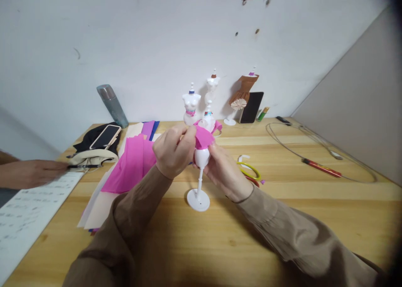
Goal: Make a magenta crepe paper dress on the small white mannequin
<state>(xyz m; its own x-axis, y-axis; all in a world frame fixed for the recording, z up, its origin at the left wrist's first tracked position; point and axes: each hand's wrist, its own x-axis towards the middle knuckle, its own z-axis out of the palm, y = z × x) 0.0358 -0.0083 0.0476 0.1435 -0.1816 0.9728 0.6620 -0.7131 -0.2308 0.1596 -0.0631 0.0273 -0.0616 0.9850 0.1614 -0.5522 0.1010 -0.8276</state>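
Note:
A small white dress form (202, 157) stands on a round white base at the middle of the table, a pink fabric piece (203, 137) spread over its torso. My left hand (176, 148) is closed on the fabric's left edge, fingers curled. My right hand (228, 170) wraps round the right side of the form, its thumb at the fabric's lower right edge; its other fingers are partly hidden behind the form. More pink fabric (130, 165) lies on a stack of coloured sheets to the left.
Other dress forms (191, 103) stand behind, one in a brown dress (246, 88). A bottle (113, 105) and phone (106, 137) are back left. Right are a yellow ring (251, 172) and a red-handled cable tool (322, 167). Another person's hand (37, 173) holds a pen over paper.

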